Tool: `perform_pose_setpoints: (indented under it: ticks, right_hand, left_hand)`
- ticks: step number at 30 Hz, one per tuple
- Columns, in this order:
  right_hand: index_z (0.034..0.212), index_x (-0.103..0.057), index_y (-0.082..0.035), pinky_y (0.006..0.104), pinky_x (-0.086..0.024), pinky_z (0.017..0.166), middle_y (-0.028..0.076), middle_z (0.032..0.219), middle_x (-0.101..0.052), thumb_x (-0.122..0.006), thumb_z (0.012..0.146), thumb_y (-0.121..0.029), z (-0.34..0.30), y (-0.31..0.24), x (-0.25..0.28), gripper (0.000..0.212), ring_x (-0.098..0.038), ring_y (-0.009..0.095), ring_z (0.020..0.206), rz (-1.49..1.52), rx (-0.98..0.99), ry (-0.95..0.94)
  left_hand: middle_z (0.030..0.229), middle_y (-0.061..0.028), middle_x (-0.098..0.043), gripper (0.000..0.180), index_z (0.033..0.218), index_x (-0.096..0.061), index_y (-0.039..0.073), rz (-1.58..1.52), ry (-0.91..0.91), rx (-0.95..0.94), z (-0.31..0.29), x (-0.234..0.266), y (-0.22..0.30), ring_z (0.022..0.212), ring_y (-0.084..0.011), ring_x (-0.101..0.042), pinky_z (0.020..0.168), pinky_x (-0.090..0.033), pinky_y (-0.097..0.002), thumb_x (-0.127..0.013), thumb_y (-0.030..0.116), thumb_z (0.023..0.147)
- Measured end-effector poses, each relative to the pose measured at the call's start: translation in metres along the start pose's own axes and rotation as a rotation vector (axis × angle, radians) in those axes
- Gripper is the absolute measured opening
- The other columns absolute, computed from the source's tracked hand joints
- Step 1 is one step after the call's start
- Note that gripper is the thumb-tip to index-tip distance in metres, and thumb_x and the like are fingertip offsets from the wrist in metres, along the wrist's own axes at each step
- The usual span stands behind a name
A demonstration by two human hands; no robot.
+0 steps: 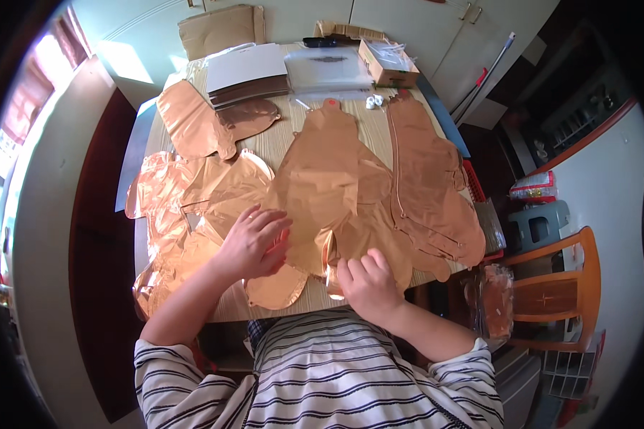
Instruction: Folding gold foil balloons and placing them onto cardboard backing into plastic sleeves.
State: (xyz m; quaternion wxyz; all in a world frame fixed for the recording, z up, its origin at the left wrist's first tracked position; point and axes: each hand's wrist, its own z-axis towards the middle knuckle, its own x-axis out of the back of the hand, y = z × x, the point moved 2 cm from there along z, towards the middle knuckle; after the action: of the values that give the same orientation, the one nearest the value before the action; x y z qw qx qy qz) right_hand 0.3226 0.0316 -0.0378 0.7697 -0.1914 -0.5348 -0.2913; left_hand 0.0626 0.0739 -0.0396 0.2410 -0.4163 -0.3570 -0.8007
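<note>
Flat copper-coloured foil balloons cover much of the table. The foil balloon in the middle [322,175] lies between my hands, with a small red mark on its far tab. My right hand [371,286] is closed at its near edge, where the foil folds up into a shiny crease. My left hand [257,242] is over the left side of this foil, its fingers loosely bent and apart, with nothing visible in them. Another foil balloon [433,182] stretches along the right side. Crumpled shiny foil [164,186] lies to the left, next to a smoother folded piece [187,118].
At the far edge stand a stack of white-topped sheets [247,68], clear plastic bags [329,69] and an open box [390,64]. Small white pieces [373,101] lie before the box. A wooden chair [558,293] and a grey stool [540,223] stand at the right.
</note>
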Motion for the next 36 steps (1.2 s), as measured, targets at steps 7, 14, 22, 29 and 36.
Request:
perform_pose_setpoints:
  ticks: [7,14,22,29,36]
  right_hand:
    - [0.094,-0.066,0.001,0.0450,-0.048,0.092,0.008,0.077,-0.053,-0.063,0.078,-0.008,-0.007,-0.004,0.000,0.019,-0.055,0.025,0.075,-0.023,-0.008,0.069]
    - [0.096,-0.067,-0.002,0.0431,-0.044,0.096,0.008,0.083,-0.059,-0.067,0.078,-0.017,-0.005,-0.010,0.006,0.024,-0.056,0.026,0.081,-0.038,-0.069,-0.047]
    - [0.081,-0.073,0.001,0.0371,-0.057,0.065,0.012,0.067,-0.069,-0.073,0.092,-0.045,-0.108,-0.024,0.003,0.048,-0.070,0.026,0.065,0.840,-0.839,-0.385]
    - [0.113,-0.068,0.001,0.0262,-0.053,0.068,0.010,0.094,-0.074,-0.066,0.100,-0.035,-0.118,-0.023,-0.036,0.039,-0.069,0.015,0.076,1.872,-1.442,0.142]
    - [0.109,-0.071,0.001,0.0238,-0.053,0.067,0.000,0.089,-0.071,-0.067,0.099,-0.014,-0.110,-0.006,-0.007,0.019,-0.063,0.005,0.076,1.266,-1.243,0.409]
  left_hand:
    - [0.122,-0.0157,-0.066,0.035,0.117,-0.066,0.005,-0.015,0.012,-0.003,0.015,-0.010,-0.018,0.108,-0.0347,-0.064,0.102,-0.046,-0.0475,-0.070,0.023,0.087]
    - [0.124,-0.0175,-0.061,0.034,0.115,-0.065,0.005,-0.028,-0.058,-0.091,0.021,-0.022,-0.031,0.113,-0.0368,-0.061,0.098,-0.048,-0.0464,-0.072,0.018,0.085]
    - [0.123,-0.0162,-0.063,0.034,0.116,-0.066,0.004,-0.044,-0.019,-0.133,0.019,-0.027,-0.031,0.112,-0.0352,-0.062,0.098,-0.047,-0.0473,-0.073,0.014,0.084]
    - [0.124,-0.0148,-0.063,0.039,0.121,-0.063,0.006,0.007,-0.094,-0.135,0.010,-0.028,0.004,0.109,-0.0321,-0.064,0.104,-0.045,-0.0492,-0.071,0.013,0.084]
    - [0.131,-0.0165,-0.059,0.051,0.126,-0.060,0.005,-0.006,-0.031,0.001,-0.016,-0.024,0.027,0.123,-0.0365,-0.057,0.111,-0.038,-0.0550,-0.075,0.021,0.081]
